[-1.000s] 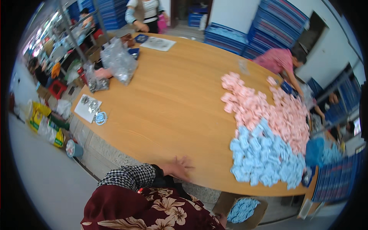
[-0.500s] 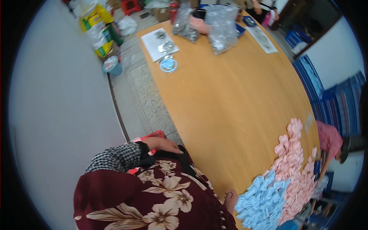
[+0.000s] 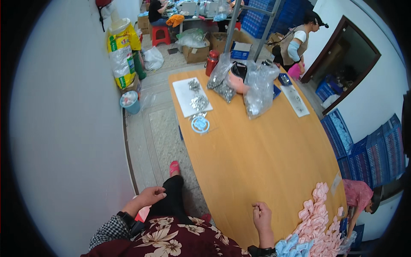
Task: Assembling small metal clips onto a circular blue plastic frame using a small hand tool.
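My left hand [image 3: 150, 197] hangs beside the table's left edge, over my dark trouser leg [image 3: 169, 199]. It is empty, its fingers loosely stretched out. My right hand [image 3: 262, 215] is over the near part of the wooden table [image 3: 239, 171], with its fingers curled closed. Whatever they might hold is hidden. Closest to that hand are a heap of light blue fabric pieces [image 3: 293, 247], cut off by the lower edge of the picture, and a heap of pink fabric pieces [image 3: 314, 218] beyond it.
At the table's far end lie a white board [image 3: 182, 100] with small metal parts, a blue ring-shaped dish [image 3: 200, 124], clear plastic bags [image 3: 259, 96] and a red flask [image 3: 212, 63]. A person in pink [image 3: 357, 192] bends at the right edge. Another person [image 3: 295, 43] stands near the doorway.
The view has tilted up, showing more of the room's far end. My left hand has shifted left and down from my lap; my right hand lies farther in over the table, away from my body.
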Demonstrator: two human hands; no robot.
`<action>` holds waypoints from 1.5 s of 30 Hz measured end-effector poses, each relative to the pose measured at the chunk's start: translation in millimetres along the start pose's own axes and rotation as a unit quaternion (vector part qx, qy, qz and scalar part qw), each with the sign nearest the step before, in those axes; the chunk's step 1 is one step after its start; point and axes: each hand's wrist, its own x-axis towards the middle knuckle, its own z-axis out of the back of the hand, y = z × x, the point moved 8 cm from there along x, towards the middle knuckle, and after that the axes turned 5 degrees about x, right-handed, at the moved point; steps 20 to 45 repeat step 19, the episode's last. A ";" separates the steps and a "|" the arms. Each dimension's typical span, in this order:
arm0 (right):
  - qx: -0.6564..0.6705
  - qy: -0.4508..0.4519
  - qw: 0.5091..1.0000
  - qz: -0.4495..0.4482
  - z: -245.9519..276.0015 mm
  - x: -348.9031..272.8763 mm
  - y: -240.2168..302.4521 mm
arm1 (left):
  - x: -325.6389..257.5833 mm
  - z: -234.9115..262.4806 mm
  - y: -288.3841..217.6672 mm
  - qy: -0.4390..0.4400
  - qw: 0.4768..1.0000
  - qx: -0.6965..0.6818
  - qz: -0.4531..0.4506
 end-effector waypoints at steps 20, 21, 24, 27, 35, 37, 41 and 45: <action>0.231 -0.027 0.890 0.393 -40.8 296.5 571.7 | -16.0 615.6 -301.4 -0.199 0.678 -0.360 -0.609; 0.231 -0.027 0.890 0.393 -40.8 296.5 571.7 | -16.0 615.6 -301.4 -0.199 0.678 -0.360 -0.609; 0.231 -0.027 0.890 0.393 -40.8 296.5 571.7 | -16.0 615.6 -301.4 -0.199 0.678 -0.360 -0.609; 0.231 -0.027 0.890 0.393 -40.8 296.5 571.7 | -16.0 615.6 -301.4 -0.199 0.678 -0.360 -0.609; 0.231 -0.027 0.890 0.393 -40.8 296.5 571.7 | -16.0 615.6 -301.4 -0.199 0.678 -0.360 -0.609; 0.231 -0.027 0.890 0.393 -40.8 296.5 571.7 | -16.0 615.6 -301.4 -0.199 0.678 -0.360 -0.609; 0.231 -0.027 0.890 0.393 -40.8 296.5 571.7 | -16.0 615.6 -301.4 -0.199 0.678 -0.360 -0.609; 0.231 -0.027 0.890 0.393 -40.8 296.5 571.7 | -16.0 615.6 -301.4 -0.199 0.678 -0.360 -0.609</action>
